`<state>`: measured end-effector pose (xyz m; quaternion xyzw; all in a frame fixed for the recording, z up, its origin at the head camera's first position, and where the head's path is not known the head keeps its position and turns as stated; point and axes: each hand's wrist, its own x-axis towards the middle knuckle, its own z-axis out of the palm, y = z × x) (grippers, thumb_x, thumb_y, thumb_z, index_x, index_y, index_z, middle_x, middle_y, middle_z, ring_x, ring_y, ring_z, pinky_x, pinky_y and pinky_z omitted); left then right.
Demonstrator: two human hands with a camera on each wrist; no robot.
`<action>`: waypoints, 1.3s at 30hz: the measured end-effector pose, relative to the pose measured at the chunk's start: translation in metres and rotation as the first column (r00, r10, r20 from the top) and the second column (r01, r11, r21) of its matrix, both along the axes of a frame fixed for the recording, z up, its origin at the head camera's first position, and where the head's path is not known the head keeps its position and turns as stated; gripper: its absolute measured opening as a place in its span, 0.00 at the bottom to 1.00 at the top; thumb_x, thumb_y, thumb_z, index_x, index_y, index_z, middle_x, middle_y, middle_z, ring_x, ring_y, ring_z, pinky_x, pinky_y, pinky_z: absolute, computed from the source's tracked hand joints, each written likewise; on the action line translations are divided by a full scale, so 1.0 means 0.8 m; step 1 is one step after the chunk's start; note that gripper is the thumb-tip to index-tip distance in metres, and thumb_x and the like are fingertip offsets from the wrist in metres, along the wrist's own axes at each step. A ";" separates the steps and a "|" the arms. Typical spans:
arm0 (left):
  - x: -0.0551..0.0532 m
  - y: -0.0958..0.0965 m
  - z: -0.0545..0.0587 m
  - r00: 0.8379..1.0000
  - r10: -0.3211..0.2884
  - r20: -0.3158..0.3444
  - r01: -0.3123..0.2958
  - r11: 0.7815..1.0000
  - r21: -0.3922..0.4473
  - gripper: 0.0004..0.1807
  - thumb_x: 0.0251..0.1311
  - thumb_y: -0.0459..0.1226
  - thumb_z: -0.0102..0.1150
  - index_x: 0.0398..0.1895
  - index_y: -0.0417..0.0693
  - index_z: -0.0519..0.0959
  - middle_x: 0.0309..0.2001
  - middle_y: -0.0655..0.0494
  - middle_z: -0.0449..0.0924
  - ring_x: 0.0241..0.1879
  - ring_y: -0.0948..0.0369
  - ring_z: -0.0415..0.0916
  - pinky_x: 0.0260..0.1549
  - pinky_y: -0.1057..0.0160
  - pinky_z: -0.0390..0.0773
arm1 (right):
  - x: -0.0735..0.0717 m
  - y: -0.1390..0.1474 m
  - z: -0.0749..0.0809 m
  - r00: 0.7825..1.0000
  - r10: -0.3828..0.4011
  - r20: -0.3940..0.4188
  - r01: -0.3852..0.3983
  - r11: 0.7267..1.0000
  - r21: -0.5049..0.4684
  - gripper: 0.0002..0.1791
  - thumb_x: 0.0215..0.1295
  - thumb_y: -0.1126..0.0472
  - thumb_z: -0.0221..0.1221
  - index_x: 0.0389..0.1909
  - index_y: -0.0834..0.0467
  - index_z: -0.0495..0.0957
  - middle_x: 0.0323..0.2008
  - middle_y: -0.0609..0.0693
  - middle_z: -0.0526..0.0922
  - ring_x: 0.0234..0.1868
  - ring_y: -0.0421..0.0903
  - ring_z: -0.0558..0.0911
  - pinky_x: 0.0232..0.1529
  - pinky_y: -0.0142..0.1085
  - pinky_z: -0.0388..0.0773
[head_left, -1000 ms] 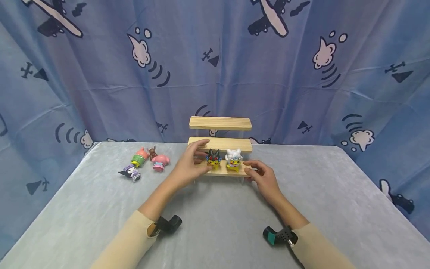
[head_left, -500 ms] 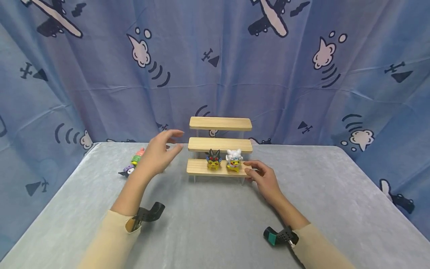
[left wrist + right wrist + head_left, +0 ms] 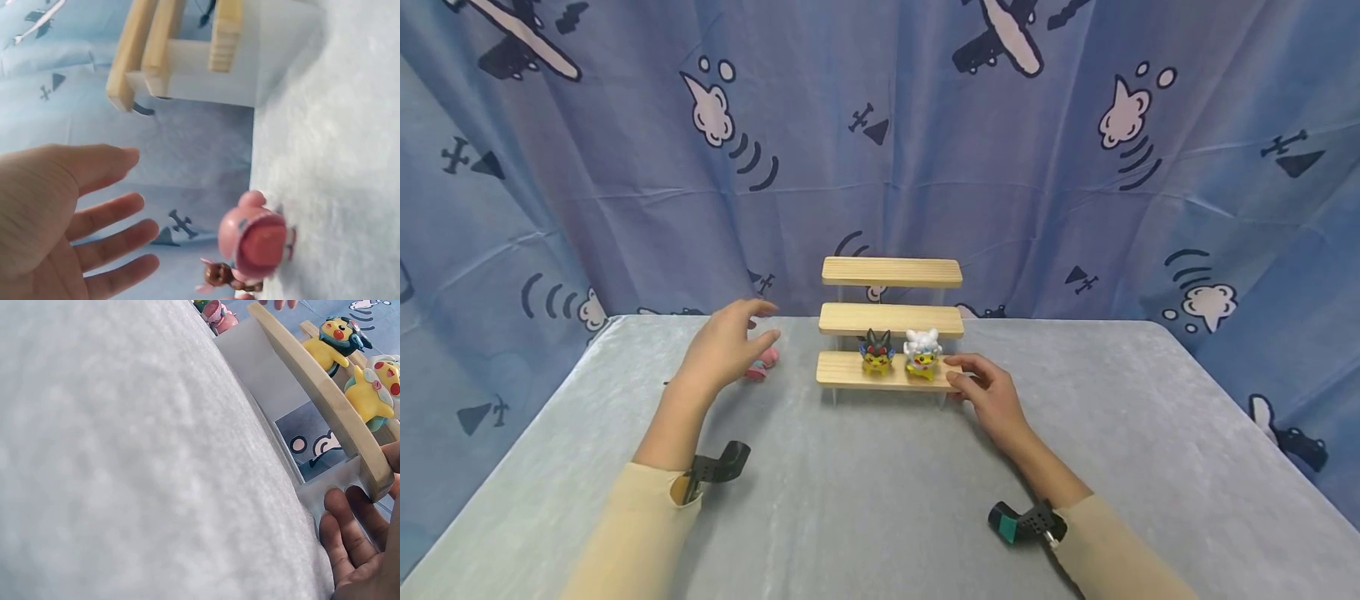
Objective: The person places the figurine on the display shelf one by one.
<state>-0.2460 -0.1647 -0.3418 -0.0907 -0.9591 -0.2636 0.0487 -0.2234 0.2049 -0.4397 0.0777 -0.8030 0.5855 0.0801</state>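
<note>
My left hand (image 3: pixel 718 346) is in the air at the left, fingers spread and holding nothing. Close by is a pink figurine (image 3: pixel 250 240), partly behind the hand in the head view. A small brown figurine (image 3: pixel 218 273) touches it in the left wrist view. My right hand (image 3: pixel 994 408) grips the right end of the bottom board of a three-tier display shelf (image 3: pixel 842 373), thumb above and other fingers lower down. On that board stand a yellow figurine with a black eared hood (image 3: pixel 877 353) and a yellow figurine with a white hood (image 3: pixel 922 355).
The upper board (image 3: pixel 891 272) and middle board (image 3: pixel 891 319) of the shelf rise in steps toward a blue patterned curtain (image 3: pixel 820 125). A pale grey cloth (image 3: pixel 865 500) covers the table. The other figurines at the left are mostly hidden behind the left hand.
My left hand has left the black-hooded figurine and the shelf, moving left to the loose figurines. My right hand stays on the board's right end.
</note>
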 end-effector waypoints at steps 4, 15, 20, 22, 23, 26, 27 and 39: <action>-0.004 -0.005 -0.007 1.000 0.024 0.009 -0.024 0.999 -0.029 0.23 0.70 0.43 0.58 0.65 0.47 0.75 0.64 0.43 0.77 0.60 0.44 0.77 0.56 0.40 0.78 | 0.000 0.000 0.001 1.000 0.001 -0.004 -0.001 1.000 -0.003 0.17 0.73 0.62 0.58 0.57 0.66 0.78 0.58 0.64 0.80 0.39 0.31 0.82 0.39 0.29 0.84; -0.013 -0.011 -0.025 0.999 0.016 0.046 -0.014 0.999 -0.038 0.24 0.66 0.40 0.60 0.64 0.44 0.76 0.58 0.39 0.79 0.55 0.45 0.79 0.52 0.42 0.79 | 0.000 0.000 -0.001 1.000 -0.002 0.008 0.002 1.000 -0.005 0.17 0.73 0.61 0.59 0.57 0.65 0.78 0.58 0.63 0.80 0.39 0.31 0.82 0.40 0.29 0.84; -0.017 -0.013 -0.032 0.999 0.018 0.042 -0.017 0.999 -0.044 0.24 0.66 0.40 0.60 0.64 0.43 0.76 0.56 0.38 0.81 0.49 0.48 0.80 0.50 0.42 0.79 | 0.000 0.000 -0.001 1.000 0.000 0.015 0.000 1.000 -0.004 0.17 0.73 0.60 0.59 0.57 0.65 0.78 0.58 0.63 0.80 0.39 0.31 0.82 0.40 0.29 0.84; -0.019 -0.014 -0.034 0.999 0.020 0.041 -0.018 0.999 -0.046 0.24 0.66 0.39 0.60 0.64 0.43 0.76 0.57 0.39 0.81 0.47 0.49 0.81 0.51 0.42 0.79 | 0.000 0.000 0.000 1.000 -0.001 0.015 0.002 1.000 -0.004 0.17 0.73 0.60 0.59 0.57 0.65 0.78 0.58 0.63 0.80 0.39 0.31 0.82 0.39 0.29 0.84; -0.020 -0.013 -0.035 0.999 0.020 0.041 -0.018 0.999 -0.047 0.24 0.66 0.39 0.60 0.64 0.42 0.76 0.57 0.39 0.81 0.46 0.51 0.81 0.51 0.42 0.79 | 0.000 0.000 0.000 1.000 -0.002 0.013 0.003 1.000 -0.003 0.17 0.73 0.60 0.59 0.57 0.65 0.78 0.58 0.63 0.80 0.39 0.31 0.82 0.39 0.29 0.84; -0.022 -0.011 -0.039 0.998 0.025 0.050 -0.022 0.998 -0.053 0.23 0.66 0.39 0.59 0.63 0.42 0.76 0.57 0.40 0.82 0.42 0.53 0.83 0.52 0.43 0.79 | 0.001 0.000 0.000 1.000 -0.002 0.011 0.002 1.000 -0.004 0.17 0.73 0.61 0.59 0.57 0.65 0.78 0.58 0.63 0.80 0.38 0.31 0.82 0.39 0.29 0.84; -0.023 -0.011 -0.040 0.998 0.024 0.052 -0.021 0.998 -0.054 0.23 0.66 0.39 0.59 0.63 0.41 0.76 0.57 0.40 0.82 0.42 0.53 0.82 0.53 0.43 0.79 | 0.001 0.001 0.001 1.000 -0.001 0.009 0.001 1.000 -0.003 0.17 0.73 0.61 0.59 0.57 0.66 0.78 0.58 0.64 0.80 0.38 0.31 0.82 0.39 0.29 0.84; -0.023 -0.002 -0.066 0.991 0.001 -0.132 -0.018 0.991 -0.129 0.19 0.59 0.36 0.61 0.53 0.38 0.82 0.47 0.36 0.84 0.47 0.41 0.82 0.63 0.34 0.69 | 0.002 0.001 -0.001 1.000 0.002 0.007 -0.002 1.000 -0.007 0.17 0.73 0.61 0.58 0.57 0.66 0.78 0.59 0.64 0.80 0.39 0.30 0.82 0.40 0.29 0.84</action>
